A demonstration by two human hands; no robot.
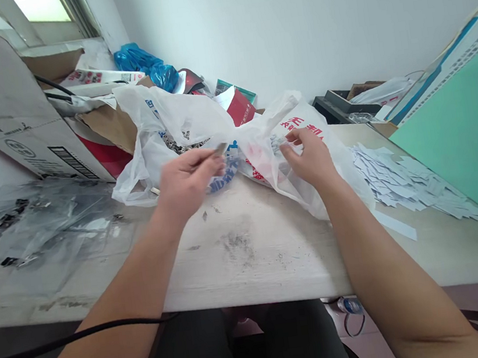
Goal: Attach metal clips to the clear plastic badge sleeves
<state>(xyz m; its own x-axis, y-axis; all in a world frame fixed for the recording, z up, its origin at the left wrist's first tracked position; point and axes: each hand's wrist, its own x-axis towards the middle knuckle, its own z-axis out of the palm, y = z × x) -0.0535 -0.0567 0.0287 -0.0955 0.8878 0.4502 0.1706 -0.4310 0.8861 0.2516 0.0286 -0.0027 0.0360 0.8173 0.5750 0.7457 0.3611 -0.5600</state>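
Observation:
My left hand (188, 180) is closed in a pinch, thumb against fingers, on a small flat grey piece (221, 148). Motion blur hides what kind of piece it is. Behind that hand lies an open white plastic bag (208, 115) with many small dark and shiny metal parts (179, 143) inside. My right hand (311, 158) is over a second white plastic bag (341, 154) with red print, at its opening. Its thumb and index finger are apart, and I see nothing held between them. Some pale contents show faintly near those fingertips.
Clear plastic packets (61, 232) with black clips lie at the left by a cardboard box (24, 125). White paper slips (406, 180) are heaped at the right, beside a leaning green board (466, 137). A black cable (74, 335) crosses below the table edge.

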